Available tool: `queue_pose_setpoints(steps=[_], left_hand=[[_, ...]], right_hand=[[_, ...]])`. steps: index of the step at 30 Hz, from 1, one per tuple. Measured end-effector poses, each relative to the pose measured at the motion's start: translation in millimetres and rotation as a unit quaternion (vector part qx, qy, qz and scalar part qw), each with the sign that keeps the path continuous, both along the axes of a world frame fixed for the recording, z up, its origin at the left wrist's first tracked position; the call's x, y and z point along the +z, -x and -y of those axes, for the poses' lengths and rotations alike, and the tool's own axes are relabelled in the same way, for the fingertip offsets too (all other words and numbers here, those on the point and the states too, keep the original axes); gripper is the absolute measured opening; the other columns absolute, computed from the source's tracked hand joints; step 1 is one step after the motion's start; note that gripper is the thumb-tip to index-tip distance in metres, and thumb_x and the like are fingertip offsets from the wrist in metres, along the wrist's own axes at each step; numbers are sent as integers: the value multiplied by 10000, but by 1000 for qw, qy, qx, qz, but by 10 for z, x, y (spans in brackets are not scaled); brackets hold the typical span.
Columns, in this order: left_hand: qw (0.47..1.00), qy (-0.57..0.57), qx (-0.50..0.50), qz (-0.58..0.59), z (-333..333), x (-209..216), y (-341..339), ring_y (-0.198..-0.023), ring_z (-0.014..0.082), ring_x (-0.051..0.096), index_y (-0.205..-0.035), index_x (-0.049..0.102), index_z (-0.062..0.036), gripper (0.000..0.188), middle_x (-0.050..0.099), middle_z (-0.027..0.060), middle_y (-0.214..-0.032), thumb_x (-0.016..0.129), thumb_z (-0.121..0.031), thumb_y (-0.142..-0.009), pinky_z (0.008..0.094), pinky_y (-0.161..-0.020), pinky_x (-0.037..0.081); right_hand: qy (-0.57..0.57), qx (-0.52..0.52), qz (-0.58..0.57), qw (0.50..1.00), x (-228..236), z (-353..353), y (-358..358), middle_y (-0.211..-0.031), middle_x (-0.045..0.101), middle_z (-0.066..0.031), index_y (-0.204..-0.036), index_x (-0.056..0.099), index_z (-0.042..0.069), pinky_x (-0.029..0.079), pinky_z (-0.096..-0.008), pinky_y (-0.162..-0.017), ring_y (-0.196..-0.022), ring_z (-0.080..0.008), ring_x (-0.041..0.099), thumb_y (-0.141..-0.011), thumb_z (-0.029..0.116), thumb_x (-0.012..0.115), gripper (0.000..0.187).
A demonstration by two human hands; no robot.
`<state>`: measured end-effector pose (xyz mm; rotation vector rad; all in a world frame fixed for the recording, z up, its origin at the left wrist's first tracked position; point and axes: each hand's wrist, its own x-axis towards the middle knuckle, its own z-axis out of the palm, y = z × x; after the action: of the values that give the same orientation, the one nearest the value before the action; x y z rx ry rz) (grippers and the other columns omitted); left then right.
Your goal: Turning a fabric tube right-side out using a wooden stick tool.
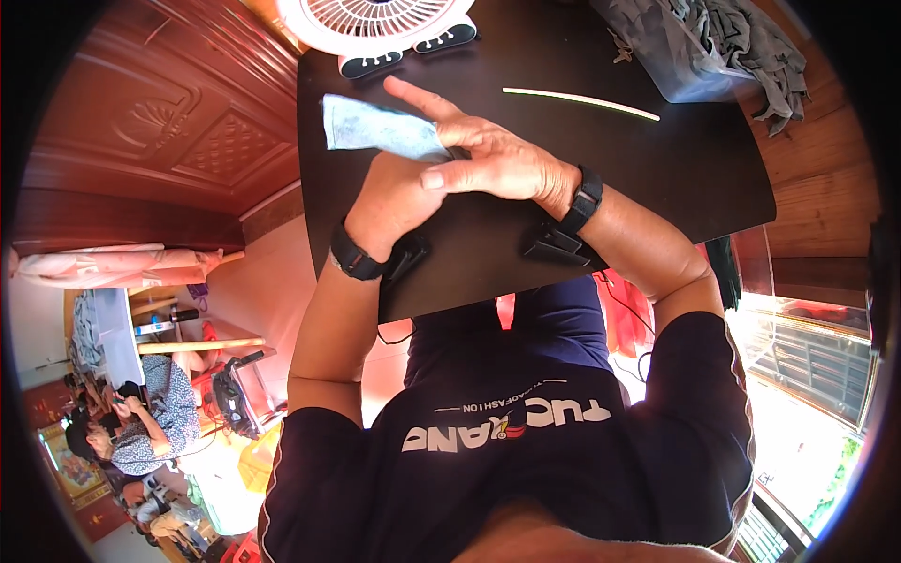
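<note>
A light-blue, denim-like fabric piece [380, 128] sticks out to the left from between my hands, above the dark tabletop. My left hand [402, 195] is curled close under it and seems to grip its inner end; most of its fingertips are hidden behind the other hand. Over it lies my right hand [502, 158], with one finger stretched up to the left and the thumb lying across the left hand. The fabric's inner end meets the right hand's fingers, and how far it reaches between them is hidden. Each wrist wears a black band.
A white fan [375, 21] stands at the table's far edge. Right of it lies a thin pale strip [582, 102]. A clear bin [690, 83] with grey cloth occupies the far right. Small black objects [556, 246] sit near the front edge. Another person [155, 413] sits far left.
</note>
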<state>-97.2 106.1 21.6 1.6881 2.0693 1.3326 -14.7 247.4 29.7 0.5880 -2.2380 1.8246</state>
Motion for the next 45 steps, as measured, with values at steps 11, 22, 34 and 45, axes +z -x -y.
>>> queue_pose_setpoints(steps=[11, 22, 34, 45], left_hand=[[993, -2, -48, 104, -67, 8, -172, -932, 321, 608, -1018, 577, -3, 220, 623, 171, -967, 550, -126, -839, 386, -775, 469], [922, -80, 66, 374, 213, 225, 267, -633, 130, 577, -961, 593, 17, 223, 611, 79, -747, 485, -132, -837, 246, -609, 465], [893, -126, 56, 428, 133, 199, 172, -674, 126, 580, -990, 600, 23, 225, 615, 68, -785, 489, -160, -918, 253, -621, 473], [911, -117, 38, 394, 95, 201, 102, -677, 122, 564, -954, 592, -1, 210, 616, 52, -797, 496, -185, -924, 252, -629, 460]], right_hand=[[109, -37, -18, 993, -14, 125, -9, -1372, 451, -96, -1123, 635, 31, 391, -326, -988, -1190, -178, 487, -875, 124, 626, 266], [31, -205, 15, 978, 56, -35, 21, -1039, 609, -6, -1249, 517, 61, 462, -237, -841, -943, -72, 558, -828, 180, 708, 478], [67, -173, 55, 981, 98, 15, -59, -637, 550, 43, -768, 626, 64, 368, -206, -504, -553, -22, 439, -925, 171, 554, 204], [132, -128, 40, 982, 192, 49, -58, -788, 644, -1, -956, 630, 42, 484, -233, -721, -751, -72, 582, -891, 115, 608, 100]])
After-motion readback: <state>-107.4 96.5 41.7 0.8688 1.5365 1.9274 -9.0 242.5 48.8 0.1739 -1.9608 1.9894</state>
